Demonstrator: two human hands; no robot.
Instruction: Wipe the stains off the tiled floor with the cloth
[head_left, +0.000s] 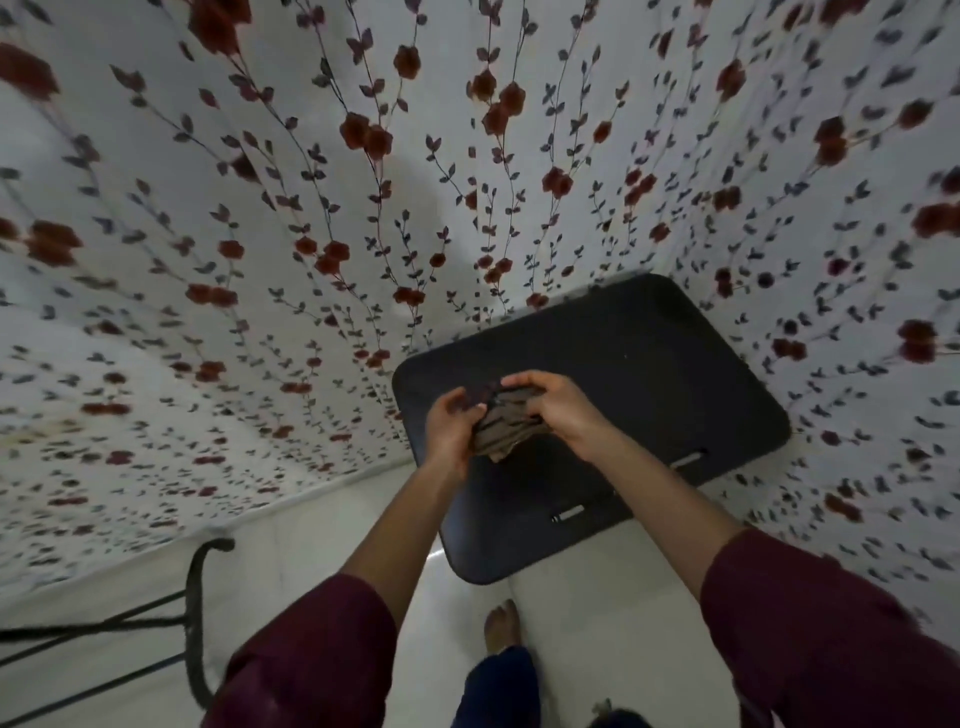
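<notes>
Maroon sleeves (810, 639) are filling the bottom corners of the view, pushed back to mid-forearm on both arms; between them, below the hands, a bare foot (501, 626) is standing on the white tiled floor (587, 613), with a dark trouser leg (498, 686) just under it; both forearms are reaching forward and meeting above a black plastic chair seat (649, 364).

Both hands are sharing one thing; the left hand (454, 431) is curling closed around the near-left side of a bunched brown cloth (506, 423), its fingers folding over the cloth's top edge; the right hand (558, 410) is gripping the same cloth from the right, fingers arching over it and thumb pressing on its near side; the cloth is hanging crumpled between the two palms, held up off the floor and in front of the seat, with a loose corner drooping just below the left palm.

Beyond the hands and to either side of them, a white curtain (260, 234) printed with dark red flowers and grey leafy vines is hanging down to the floor; the seat is sitting behind and to the right of the hands, with two pale slots near its closer edge; far to the left of the left hand, a black metal frame (200, 613) with a curved upright is standing on the tiles; whether any stains are showing on the floor cannot be told.
</notes>
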